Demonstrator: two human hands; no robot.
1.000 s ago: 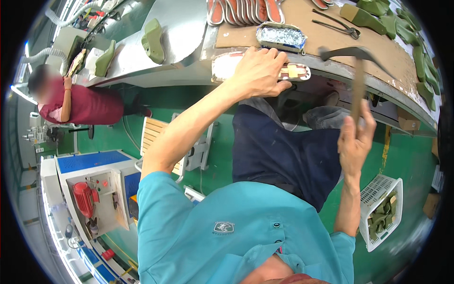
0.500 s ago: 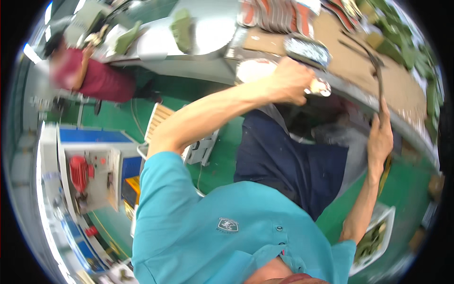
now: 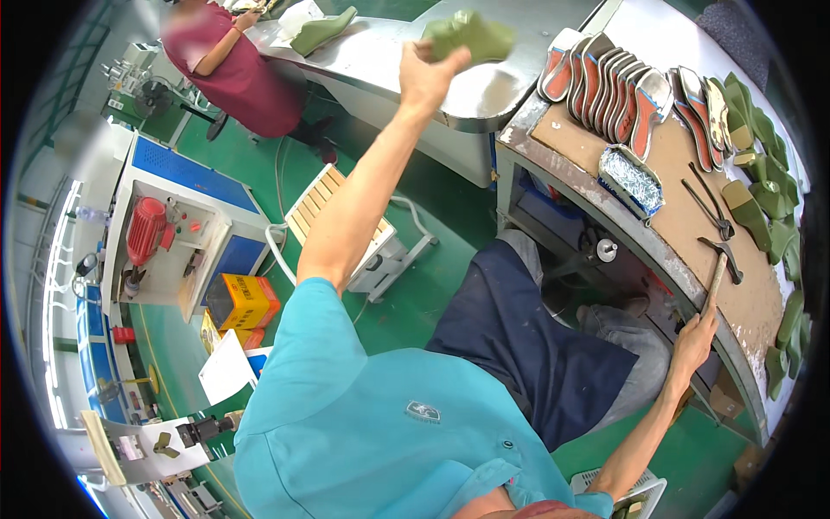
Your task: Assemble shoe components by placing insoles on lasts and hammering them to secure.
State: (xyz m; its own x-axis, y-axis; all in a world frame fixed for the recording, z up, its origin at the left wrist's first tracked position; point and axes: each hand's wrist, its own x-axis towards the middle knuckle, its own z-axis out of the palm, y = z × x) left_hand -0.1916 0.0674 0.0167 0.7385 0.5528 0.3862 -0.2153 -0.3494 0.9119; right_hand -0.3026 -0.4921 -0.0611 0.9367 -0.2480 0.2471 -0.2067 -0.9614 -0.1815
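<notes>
My left hand [image 3: 425, 82] reaches out over the metal worktop [image 3: 380, 54] at the far side. Its thumb and fingers are closed round the near end of a green shoe last [image 3: 471, 36], which is blurred. Low at the right, my right hand [image 3: 694, 340] grips the wooden handle of a hammer [image 3: 716, 284]; its dark head rests over the brown bench top. Pincers [image 3: 711, 206] lie just beyond the hammer. Another green last [image 3: 324, 32] sits farther left on the metal worktop.
The bench [image 3: 596, 138] holds a row of orange-and-grey insoles [image 3: 609, 82], a box of small metal nails [image 3: 631, 182] and several green lasts [image 3: 769, 190]. A metal post [image 3: 607, 250] stands before my knees. A slatted stool [image 3: 324, 203] is at left; a person in maroon [image 3: 226, 73] stands beyond.
My left hand has swung away from above my lap, out to the green last on the metal worktop. My right hand keeps the hammer. The view has turned, so the bench shows more fully.
</notes>
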